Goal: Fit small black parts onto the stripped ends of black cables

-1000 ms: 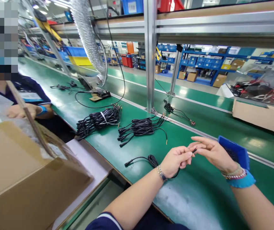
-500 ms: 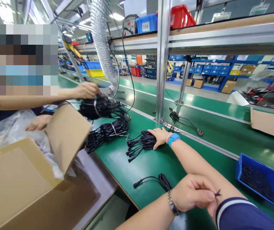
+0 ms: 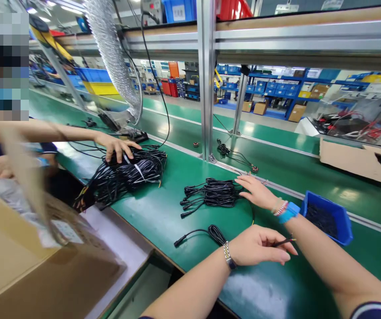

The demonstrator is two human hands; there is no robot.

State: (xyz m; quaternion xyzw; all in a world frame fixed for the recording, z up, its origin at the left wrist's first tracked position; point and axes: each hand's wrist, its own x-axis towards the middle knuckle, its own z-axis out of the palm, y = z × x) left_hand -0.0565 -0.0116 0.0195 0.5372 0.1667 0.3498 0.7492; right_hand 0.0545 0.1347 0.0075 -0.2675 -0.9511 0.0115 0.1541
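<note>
My left hand [image 3: 261, 248], with a metal watch on the wrist, is closed on the thin end of a black cable; coloured wire tips stick out past the fingers. A coil of this cable [image 3: 217, 235] lies by the watch, its connector pointing left on the green bench. My right hand [image 3: 257, 190], wearing a blue band, reaches across with fingers extended beside the right end of a black cable bundle [image 3: 221, 192]. Its fingertips are near the bundle's bare wire ends; contact is unclear. The bundle's connectors face left.
Another person's hand [image 3: 115, 146] rests on a larger tied cable pile [image 3: 127, 173] at the left. An open cardboard box [image 3: 44, 274] stands at the lower left. A blue bin [image 3: 345, 226] of small black parts is at the right. A metal post [image 3: 206, 88] rises behind the bench.
My right hand has drawn back from on top of the bundle to its right side. The other person's raised cables now lie on the pile. The view has shifted to the right.
</note>
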